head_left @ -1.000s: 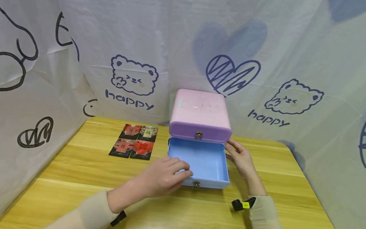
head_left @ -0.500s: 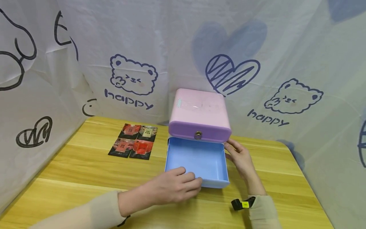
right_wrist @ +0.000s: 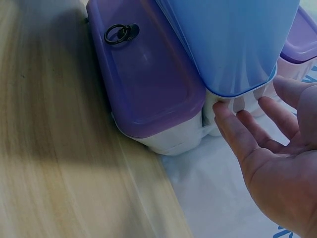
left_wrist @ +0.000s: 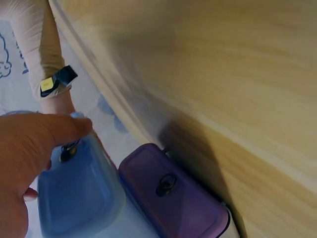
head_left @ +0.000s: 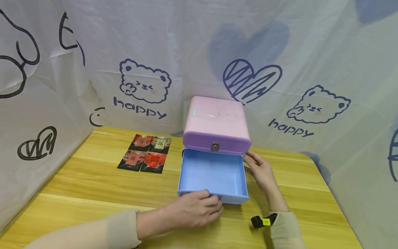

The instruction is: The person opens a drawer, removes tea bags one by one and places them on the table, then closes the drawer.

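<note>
With left hand curled, grips front of rectangular light-blue plastic drawer; with right hand spread, touches boxy pink-and-purple plastic cabinet near back edge of tabletop.

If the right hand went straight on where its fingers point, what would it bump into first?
The side of the pale casing around the pulled-out blue drawer. The right hand looks very close to it and may be touching it, but depth there is hard to judge.
</note>
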Action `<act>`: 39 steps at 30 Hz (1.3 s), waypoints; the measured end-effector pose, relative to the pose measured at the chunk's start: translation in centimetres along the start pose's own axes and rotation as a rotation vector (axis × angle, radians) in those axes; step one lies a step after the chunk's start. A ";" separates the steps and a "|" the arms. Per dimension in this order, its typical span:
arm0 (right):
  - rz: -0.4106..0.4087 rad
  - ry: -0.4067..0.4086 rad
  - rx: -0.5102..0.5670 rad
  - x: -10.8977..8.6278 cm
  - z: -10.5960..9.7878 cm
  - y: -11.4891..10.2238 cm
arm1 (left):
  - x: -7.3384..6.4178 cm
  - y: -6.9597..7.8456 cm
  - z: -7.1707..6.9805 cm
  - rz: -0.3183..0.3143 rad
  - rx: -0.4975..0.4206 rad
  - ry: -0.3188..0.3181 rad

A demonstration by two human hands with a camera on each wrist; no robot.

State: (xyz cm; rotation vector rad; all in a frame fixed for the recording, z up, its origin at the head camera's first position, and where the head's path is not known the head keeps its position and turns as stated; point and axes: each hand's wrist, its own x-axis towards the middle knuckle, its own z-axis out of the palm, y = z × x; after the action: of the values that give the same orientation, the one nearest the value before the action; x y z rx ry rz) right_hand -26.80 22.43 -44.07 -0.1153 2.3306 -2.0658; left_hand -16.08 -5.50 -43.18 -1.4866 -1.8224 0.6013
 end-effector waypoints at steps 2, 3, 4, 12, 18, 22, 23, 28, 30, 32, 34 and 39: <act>-0.011 -0.004 0.010 0.0 0.0 0.0 | 0.0 0.2 0.1 -0.002 -0.001 -0.018; -0.015 -0.004 0.014 0.1 0.0 0.1 | 0.0 0.3 0.1 -0.004 -0.001 -0.023; -0.019 -0.006 0.018 0.1 0.0 0.1 | 0.0 0.4 0.1 -0.008 -0.003 -0.025; -0.016 -0.007 0.002 0.0 -0.1 0.1 | -0.1 0.7 0.2 -0.038 0.001 -0.013; -0.016 -0.010 0.009 0.0 0.0 0.2 | -0.1 0.8 0.4 -0.041 0.009 0.027; -0.014 -0.014 0.014 0.0 -0.1 0.1 | -0.2 0.4 0.2 -0.031 -0.005 0.070; -0.013 -0.015 0.015 0.0 -0.1 0.1 | -0.3 0.3 0.1 -0.029 -0.010 0.082; -0.008 -0.013 0.012 -0.1 -0.1 -0.1 | -0.4 -0.3 -0.4 -0.029 -0.022 0.129; -0.002 -0.012 0.006 -0.1 -0.1 -0.2 | -0.4 -0.3 -0.5 -0.032 -0.027 0.137; 0.005 -0.010 0.001 -0.1 -0.1 -0.2 | -0.5 -0.4 -0.5 -0.033 -0.029 0.141; 0.010 -0.010 -0.002 -0.2 -0.1 -0.2 | -0.5 -0.4 -0.6 -0.041 -0.043 0.147; 0.008 -0.011 0.000 -0.2 -0.1 -0.3 | -0.6 -0.7 -0.5 -0.061 -0.072 0.159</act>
State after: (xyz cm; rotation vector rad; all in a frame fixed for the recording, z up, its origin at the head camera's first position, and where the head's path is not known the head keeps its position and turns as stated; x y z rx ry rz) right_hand -26.63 22.49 -43.79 -0.1168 2.3212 -2.0560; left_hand -16.07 -6.25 -42.47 -1.4757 -1.7752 0.3801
